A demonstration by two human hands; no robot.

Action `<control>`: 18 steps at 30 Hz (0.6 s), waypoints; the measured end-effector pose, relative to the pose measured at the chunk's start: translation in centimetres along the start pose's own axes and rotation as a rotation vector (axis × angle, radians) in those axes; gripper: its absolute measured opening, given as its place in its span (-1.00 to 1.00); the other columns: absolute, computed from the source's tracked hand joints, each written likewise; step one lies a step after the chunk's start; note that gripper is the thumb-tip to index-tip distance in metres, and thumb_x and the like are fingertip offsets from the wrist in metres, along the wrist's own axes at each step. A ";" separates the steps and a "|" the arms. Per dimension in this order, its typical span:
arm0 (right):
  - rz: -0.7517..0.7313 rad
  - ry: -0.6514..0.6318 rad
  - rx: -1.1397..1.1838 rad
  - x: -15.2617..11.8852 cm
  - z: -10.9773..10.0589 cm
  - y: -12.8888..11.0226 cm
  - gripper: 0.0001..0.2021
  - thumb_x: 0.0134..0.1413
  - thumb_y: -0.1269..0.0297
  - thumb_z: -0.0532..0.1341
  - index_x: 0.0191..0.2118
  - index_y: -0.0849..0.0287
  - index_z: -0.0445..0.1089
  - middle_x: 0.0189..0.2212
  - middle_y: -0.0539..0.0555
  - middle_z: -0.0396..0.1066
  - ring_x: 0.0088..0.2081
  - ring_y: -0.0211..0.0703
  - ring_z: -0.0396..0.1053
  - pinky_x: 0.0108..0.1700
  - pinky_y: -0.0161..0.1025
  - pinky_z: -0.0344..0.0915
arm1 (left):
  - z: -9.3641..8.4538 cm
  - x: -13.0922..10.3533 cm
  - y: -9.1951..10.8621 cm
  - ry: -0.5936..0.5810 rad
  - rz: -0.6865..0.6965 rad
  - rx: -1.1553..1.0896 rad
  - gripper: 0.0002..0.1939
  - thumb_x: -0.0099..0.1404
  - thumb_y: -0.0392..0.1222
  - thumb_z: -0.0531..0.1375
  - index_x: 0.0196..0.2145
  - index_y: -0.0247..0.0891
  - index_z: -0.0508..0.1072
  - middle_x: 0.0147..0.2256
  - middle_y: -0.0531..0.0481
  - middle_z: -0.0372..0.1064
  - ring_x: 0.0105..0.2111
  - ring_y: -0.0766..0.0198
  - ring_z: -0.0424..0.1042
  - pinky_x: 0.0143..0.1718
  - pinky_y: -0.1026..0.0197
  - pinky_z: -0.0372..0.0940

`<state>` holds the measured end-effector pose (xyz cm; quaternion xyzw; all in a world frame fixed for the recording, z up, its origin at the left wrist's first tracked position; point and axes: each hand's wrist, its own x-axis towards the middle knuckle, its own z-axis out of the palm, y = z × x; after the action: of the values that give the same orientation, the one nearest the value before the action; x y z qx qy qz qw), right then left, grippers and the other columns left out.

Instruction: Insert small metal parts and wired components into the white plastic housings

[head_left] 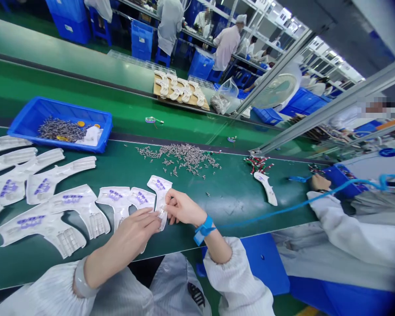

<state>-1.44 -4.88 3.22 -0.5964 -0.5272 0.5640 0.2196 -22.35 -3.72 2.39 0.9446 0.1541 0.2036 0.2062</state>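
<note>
A white curved plastic shell half (160,183) with purple marks inside lies before me on the green table. My left hand (131,235) is closed on its lower end, fingers together. Over the same shell, my right hand (186,208) has thumb and fingers pinched; whatever is between them is hidden. A blue wrist strap (204,229) circles my right wrist. Close to my left hand lie two more shell halves (114,197) of the same kind, partly covered by the hand. Beyond my hands spreads a heap of small metal parts (184,156), perhaps screws.
A blue bin (102,142) holding small metal parts stands at the left, behind several shell halves (69,202). To the right are red and green wired parts (258,164), a single shell (266,188) and a co-worker's sleeve (335,224). A blue cord (283,208) crosses the table.
</note>
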 end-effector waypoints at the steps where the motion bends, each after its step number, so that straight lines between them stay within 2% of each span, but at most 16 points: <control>1: -0.015 0.034 -0.012 -0.3 -0.3 0.0 -0.83 0.06 0.33 0.23 -0.33 0.09 0.16 -0.62 -0.15 0.35 -0.64 -0.27 0.38 -0.63 -0.43 0.19 | -0.1 -0.1 -0.1 0.017 -0.003 -0.020 -0.73 0.44 -0.45 -0.04 -0.20 -0.27 0.43 -0.24 -0.04 0.52 -0.19 0.17 0.52 0.11 -0.05 0.28; 3: -0.072 0.194 -0.054 -1.3 -1.2 0.5 -0.82 0.06 0.21 0.27 -0.36 0.11 0.23 -0.60 -0.10 0.34 -0.61 -0.27 0.34 -0.57 -0.38 0.23 | -0.5 -0.3 -0.3 0.070 -0.041 -0.089 -0.77 0.46 -0.37 -0.01 -0.19 -0.24 0.44 -0.20 -0.03 0.51 -0.19 0.18 0.50 0.03 0.00 0.31; 5: -0.142 0.471 -0.149 -2.8 -2.8 1.6 -0.80 0.09 0.12 0.24 -0.38 0.13 0.30 -0.53 -0.03 0.35 -0.52 -0.23 0.35 -0.46 -0.30 0.30 | -1.2 -0.7 -0.6 0.150 -0.140 -0.179 -0.84 0.46 -0.29 0.06 -0.18 -0.20 0.45 -0.21 -0.01 0.50 -0.20 0.19 0.48 -0.09 0.10 0.34; 7: -0.183 0.757 -0.318 -4.1 -4.6 3.3 -0.83 0.11 0.14 0.19 -0.36 0.14 0.35 -0.43 0.05 0.37 -0.43 -0.18 0.35 -0.32 -0.22 0.33 | -2.0 -1.3 -0.8 0.248 -0.285 -0.267 -0.89 0.43 -0.20 0.13 -0.18 -0.19 0.46 -0.25 0.00 0.51 -0.24 0.21 0.48 -0.18 0.18 0.35; 8: -0.172 0.840 -0.412 -4.5 -5.5 4.3 -0.85 0.08 0.17 0.19 -0.33 0.15 0.37 -0.38 0.08 0.37 -0.43 -0.17 0.33 -0.30 -0.19 0.33 | -2.4 -1.7 -0.8 0.292 -0.360 -0.306 -0.88 0.42 -0.17 0.15 -0.18 -0.18 0.47 -0.26 0.01 0.51 -0.25 0.21 0.49 -0.19 0.20 0.36; 10: -0.142 0.891 -0.533 -4.8 -6.8 6.1 -0.86 0.08 0.21 0.15 -0.33 0.16 0.38 -0.36 0.12 0.37 -0.42 -0.13 0.32 -0.28 -0.14 0.31 | -3.0 -2.3 -0.9 0.342 -0.484 -0.376 -0.85 0.40 -0.11 0.17 -0.16 -0.16 0.50 -0.23 0.01 0.53 -0.24 0.21 0.50 -0.20 0.22 0.37; 13: -0.176 0.856 -0.570 -4.6 -7.7 7.3 -0.83 0.12 0.23 0.09 -0.39 0.15 0.36 -0.43 0.12 0.37 -0.41 -0.09 0.33 -0.29 -0.14 0.30 | -3.4 -3.4 -0.9 0.337 -0.583 -0.462 -0.82 0.39 -0.05 0.18 -0.18 -0.10 0.55 -0.20 0.02 0.55 -0.20 0.19 0.51 -0.18 0.23 0.39; 15: -0.227 0.855 -0.487 -4.6 -8.1 7.1 -0.82 0.15 0.20 0.11 -0.37 0.15 0.37 -0.43 0.11 0.39 -0.41 -0.11 0.34 -0.30 -0.16 0.31 | -3.4 -4.1 -0.8 0.326 -0.630 -0.487 -0.81 0.37 -0.01 0.19 -0.23 -0.08 0.57 -0.22 0.04 0.56 -0.21 0.19 0.52 -0.22 0.24 0.40; 18: -0.274 0.863 -0.279 -4.8 -9.3 6.3 -0.75 0.16 0.11 0.15 -0.18 0.16 0.41 -0.35 0.10 0.45 -0.37 -0.13 0.40 -0.32 -0.21 0.34 | -3.2 -5.0 -0.5 0.351 -0.695 -0.479 -0.80 0.30 0.05 0.25 -0.24 -0.07 0.59 -0.23 0.04 0.57 -0.25 0.18 0.52 -0.30 0.26 0.41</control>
<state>10.29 -8.17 2.39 -0.7250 -0.5323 0.1542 0.4090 -28.24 -4.07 3.22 0.7137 0.4432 0.3090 0.4458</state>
